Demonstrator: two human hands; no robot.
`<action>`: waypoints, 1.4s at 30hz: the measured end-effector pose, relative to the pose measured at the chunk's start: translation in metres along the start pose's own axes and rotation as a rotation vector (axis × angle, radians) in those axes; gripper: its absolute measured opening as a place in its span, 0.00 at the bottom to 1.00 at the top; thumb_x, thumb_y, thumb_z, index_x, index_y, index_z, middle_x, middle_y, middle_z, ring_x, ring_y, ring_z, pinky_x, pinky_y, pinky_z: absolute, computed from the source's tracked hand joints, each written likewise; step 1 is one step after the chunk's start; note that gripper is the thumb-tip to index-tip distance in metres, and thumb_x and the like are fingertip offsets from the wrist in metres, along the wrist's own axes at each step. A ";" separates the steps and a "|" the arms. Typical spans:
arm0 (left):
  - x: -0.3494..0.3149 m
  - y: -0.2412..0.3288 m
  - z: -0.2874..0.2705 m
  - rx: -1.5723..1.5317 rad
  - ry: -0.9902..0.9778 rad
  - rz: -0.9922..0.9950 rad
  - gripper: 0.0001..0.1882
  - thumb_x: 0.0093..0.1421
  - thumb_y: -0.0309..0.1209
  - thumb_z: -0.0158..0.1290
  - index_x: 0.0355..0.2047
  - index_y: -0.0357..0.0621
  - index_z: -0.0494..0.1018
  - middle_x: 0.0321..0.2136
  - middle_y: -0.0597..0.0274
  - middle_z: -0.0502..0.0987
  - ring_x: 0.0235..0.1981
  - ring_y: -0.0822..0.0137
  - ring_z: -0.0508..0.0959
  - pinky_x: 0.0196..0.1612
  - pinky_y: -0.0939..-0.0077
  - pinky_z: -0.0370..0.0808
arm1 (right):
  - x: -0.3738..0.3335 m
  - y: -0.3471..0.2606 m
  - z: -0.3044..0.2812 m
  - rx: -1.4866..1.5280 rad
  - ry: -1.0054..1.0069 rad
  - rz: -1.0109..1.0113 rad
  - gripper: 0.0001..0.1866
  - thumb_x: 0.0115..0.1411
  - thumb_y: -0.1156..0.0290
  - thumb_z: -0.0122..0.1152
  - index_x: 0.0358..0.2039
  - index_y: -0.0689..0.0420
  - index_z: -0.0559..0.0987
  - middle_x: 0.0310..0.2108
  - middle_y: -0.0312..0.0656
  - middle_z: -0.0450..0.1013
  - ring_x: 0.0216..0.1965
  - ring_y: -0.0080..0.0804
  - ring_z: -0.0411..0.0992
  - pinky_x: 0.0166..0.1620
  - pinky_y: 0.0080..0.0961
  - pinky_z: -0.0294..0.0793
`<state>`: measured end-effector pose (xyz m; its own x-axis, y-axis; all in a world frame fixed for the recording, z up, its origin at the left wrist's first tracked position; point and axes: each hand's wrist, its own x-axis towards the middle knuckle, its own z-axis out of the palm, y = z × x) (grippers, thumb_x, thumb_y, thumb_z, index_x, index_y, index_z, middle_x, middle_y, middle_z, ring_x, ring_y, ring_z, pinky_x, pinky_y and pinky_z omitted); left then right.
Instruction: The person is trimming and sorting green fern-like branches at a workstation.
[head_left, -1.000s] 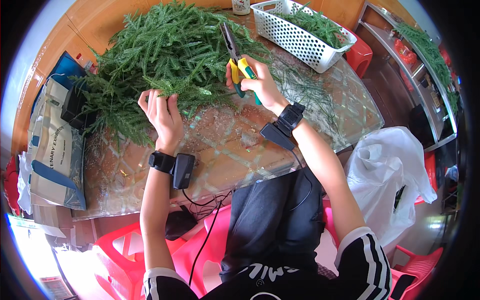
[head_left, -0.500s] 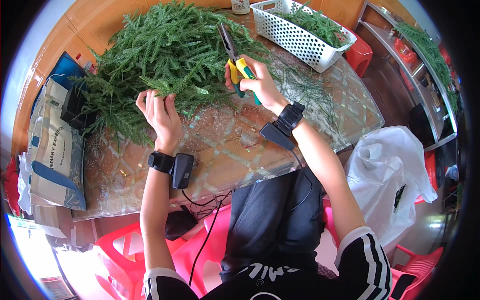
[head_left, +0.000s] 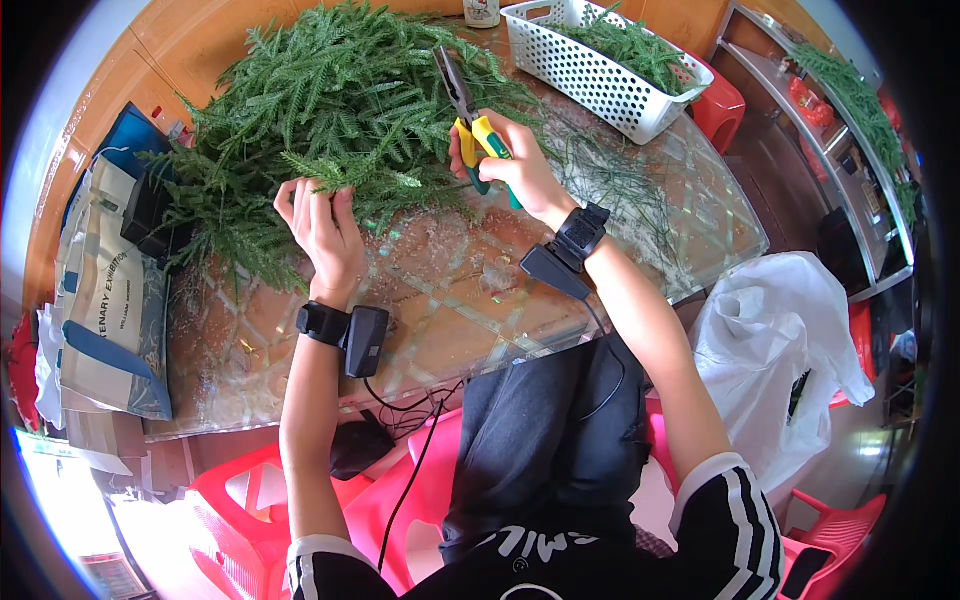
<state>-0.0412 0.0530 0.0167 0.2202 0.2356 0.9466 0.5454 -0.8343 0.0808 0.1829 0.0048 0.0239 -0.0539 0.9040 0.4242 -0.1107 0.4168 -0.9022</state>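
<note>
Sprig: green, feathery with short needles, its right tip paler than the rest; the sprig (head_left: 398, 179) is at the near edge of the pile (head_left: 330, 90), above the table (head_left: 450, 330).
Left hand: fingers of the left hand (head_left: 325, 230) pinched together on the sprig from the near side; this hand is the nearer to it.
Sprig axis: roughly crosswise, left to right, the right end pointing below the pliers (head_left: 484, 131) and apart from them.
Right hand: the right hand (head_left: 522, 165) is wrapped around the yellow-and-green handles, to the right of the sprig and not touching it.
Pliers axis: nose directed away from the person and slightly left, across the pile.
Limit of view: the needles blend into the pile, so the sprig's far outline cannot be traced with certainty.
Basket: white, perforated, greenery inside; the basket (head_left: 600, 85) stands beyond the right hand.
</note>
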 end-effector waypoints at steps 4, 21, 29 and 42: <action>-0.002 -0.002 0.002 -0.007 -0.003 0.014 0.02 0.53 0.21 0.47 0.25 0.37 0.65 0.26 0.57 0.68 0.32 0.55 0.68 0.47 0.60 0.57 | -0.001 0.001 0.000 0.005 -0.003 -0.001 0.23 0.39 0.83 0.44 0.41 0.66 0.68 0.33 0.42 0.70 0.34 0.29 0.71 0.43 0.24 0.70; 0.001 -0.001 0.002 -0.039 -0.005 0.068 0.07 0.40 0.16 0.44 0.23 0.38 0.63 0.22 0.57 0.64 0.30 0.55 0.68 0.48 0.59 0.57 | -0.002 -0.001 0.002 -0.003 -0.003 0.029 0.22 0.39 0.84 0.45 0.40 0.65 0.69 0.34 0.41 0.70 0.34 0.28 0.71 0.39 0.21 0.69; 0.001 0.000 0.000 -0.039 -0.022 0.064 0.08 0.40 0.15 0.45 0.22 0.37 0.62 0.21 0.57 0.64 0.30 0.54 0.67 0.47 0.60 0.57 | -0.001 0.001 0.003 -0.003 -0.032 0.023 0.22 0.39 0.84 0.45 0.40 0.64 0.69 0.34 0.41 0.70 0.34 0.28 0.71 0.40 0.22 0.69; 0.003 0.003 0.000 -0.041 -0.037 0.069 0.09 0.43 0.15 0.49 0.21 0.38 0.60 0.19 0.57 0.62 0.29 0.54 0.66 0.46 0.61 0.57 | -0.002 0.001 0.002 0.003 -0.005 0.031 0.22 0.39 0.85 0.44 0.39 0.64 0.69 0.33 0.40 0.70 0.33 0.27 0.71 0.39 0.21 0.69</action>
<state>-0.0386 0.0510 0.0197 0.2862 0.1940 0.9383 0.4947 -0.8686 0.0287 0.1805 0.0036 0.0227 -0.0620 0.9161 0.3962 -0.1116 0.3881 -0.9148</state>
